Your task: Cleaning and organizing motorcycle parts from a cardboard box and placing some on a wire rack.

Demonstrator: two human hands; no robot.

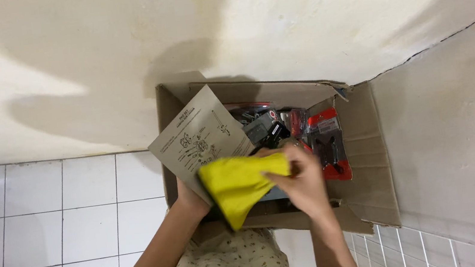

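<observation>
- Your right hand (304, 182) sits at centre frame, fingers pinched tight on the upper edge of a bright yellow cloth (237, 183).
- The yellow cloth hangs in a soft fold just below centre, draped over the near side of an open brown cardboard box (370, 183).
- Your left hand (190, 201) is mostly hidden under a flat grey cardboard sheet printed with line drawings of parts (201, 139); it seems to be holding that sheet up from below, but you cannot tell how the fingers are set.
- The grey sheet tilts over the box's left side, its lower corner touching the cloth.
- Inside the box, right of centre, lies a red-and-black blister pack (328, 146), beside a jumble of dark packaged parts (266, 125).
- The box stands in the corner against a cream wall (296, 17), with white floor tiles (65, 203) at lower left.
</observation>
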